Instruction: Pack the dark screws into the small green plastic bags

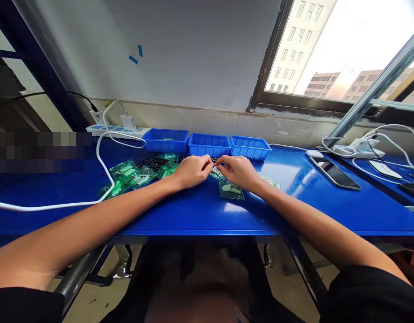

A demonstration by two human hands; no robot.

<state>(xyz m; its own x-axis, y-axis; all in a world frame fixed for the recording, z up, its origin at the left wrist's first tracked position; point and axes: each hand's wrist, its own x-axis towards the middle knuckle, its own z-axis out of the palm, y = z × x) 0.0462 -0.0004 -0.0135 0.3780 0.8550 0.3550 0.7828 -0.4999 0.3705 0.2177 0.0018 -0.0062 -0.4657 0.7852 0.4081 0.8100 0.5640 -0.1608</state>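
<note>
My left hand (194, 172) and my right hand (239, 170) meet fingertip to fingertip above the middle of the blue table. Thumb and forefinger are pinched together on each. Whatever sits between the fingertips is too small to make out. Just below the right hand lies a clear greenish bag (231, 190) with pale pieces inside. Left of my left hand are several green-tinted plastic bags (124, 172) of small parts. A heap of small black parts (151, 163) lies behind them, partly covered by bags. Another small bag (270, 181) rests beyond my right wrist.
Three blue bins, a left one (166, 142), a middle one (209, 146) and a right one (250, 148), line the back of the blue table (193, 220). A white cable (101, 157) crosses the left side from a power strip (139, 132). A phone (335, 172) lies at right.
</note>
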